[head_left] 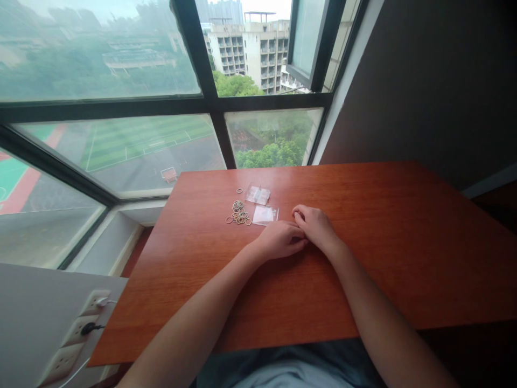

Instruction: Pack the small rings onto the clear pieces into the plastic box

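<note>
My left hand (284, 240) rests on the wooden tabletop with its fingers curled inward. Touching its fingertips is my right hand (315, 225), also closed, with thumb and fingers bent together. Whatever may lie inside either hand is hidden. Just beyond my left hand lies a flat clear plastic case (264, 215) with a white piece on it. Behind that is a second clear plastic box (257, 194), seemingly with compartments. A small pile of metal rings (239, 214) lies to the left of the cases, and a single ring (239, 191) sits apart from it, farther back.
The reddish-brown table (404, 242) stands against large dark-framed windows (214, 102). A dark wall (424, 97) rises at the right. Low on the left, a white wall carries sockets (76, 330) with plugs and cables, beside the table's left edge.
</note>
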`<move>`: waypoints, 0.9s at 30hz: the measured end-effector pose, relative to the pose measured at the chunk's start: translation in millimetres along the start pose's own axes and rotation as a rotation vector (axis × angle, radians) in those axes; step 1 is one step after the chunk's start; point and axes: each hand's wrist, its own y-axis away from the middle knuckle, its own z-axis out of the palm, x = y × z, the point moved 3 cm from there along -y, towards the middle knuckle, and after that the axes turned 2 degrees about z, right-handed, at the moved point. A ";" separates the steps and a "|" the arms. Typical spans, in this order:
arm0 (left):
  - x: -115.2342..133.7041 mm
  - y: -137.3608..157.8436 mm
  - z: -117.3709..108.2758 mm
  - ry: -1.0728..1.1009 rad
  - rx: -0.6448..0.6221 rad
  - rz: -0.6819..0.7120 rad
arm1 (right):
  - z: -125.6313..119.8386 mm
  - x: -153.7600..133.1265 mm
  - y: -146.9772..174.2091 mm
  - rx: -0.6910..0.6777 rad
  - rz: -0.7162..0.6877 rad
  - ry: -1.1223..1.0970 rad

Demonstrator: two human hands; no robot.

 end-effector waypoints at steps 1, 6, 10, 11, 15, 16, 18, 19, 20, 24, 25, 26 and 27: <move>0.0 0.0 -0.1 0.002 0.000 -0.001 | 0.1 0.2 -0.1 0.002 -0.001 -0.001; 0.1 -0.1 0.2 0.001 -0.005 -0.008 | 0.8 1.1 -0.7 0.007 -0.004 0.000; 0.5 -0.1 0.1 -0.005 -0.004 -0.009 | 0.6 0.7 -0.2 0.010 -0.010 -0.002; 0.6 -0.1 0.1 -0.004 -0.003 -0.007 | 0.4 0.5 0.0 0.011 -0.008 -0.001; 0.6 0.3 0.1 0.007 0.009 0.007 | -0.1 -0.1 0.9 0.011 -0.009 0.000; 0.6 0.4 0.2 0.006 0.011 0.009 | -0.1 -0.2 0.9 0.011 -0.009 -0.001; 0.4 0.5 0.6 0.001 0.012 0.009 | -0.1 -0.2 0.8 0.013 -0.008 -0.003; 0.3 0.5 0.9 -0.003 0.010 0.008 | -0.1 -0.1 0.7 0.013 -0.007 -0.004; 0.2 0.5 1.1 -0.006 0.008 0.007 | -0.1 -0.1 0.6 0.014 -0.006 -0.004; -0.1 0.4 1.3 -0.002 0.005 0.000 | -0.4 0.0 0.5 0.011 -0.009 0.000; -0.1 0.3 1.2 0.002 0.005 -0.002 | -0.5 0.0 0.5 0.008 -0.008 0.000; -0.1 0.3 1.0 0.004 0.004 -0.003 | -0.5 -0.1 0.5 0.005 -0.007 0.000; 0.0 0.2 0.9 0.006 0.003 -0.002 | -0.6 -0.3 0.6 0.002 -0.007 -0.001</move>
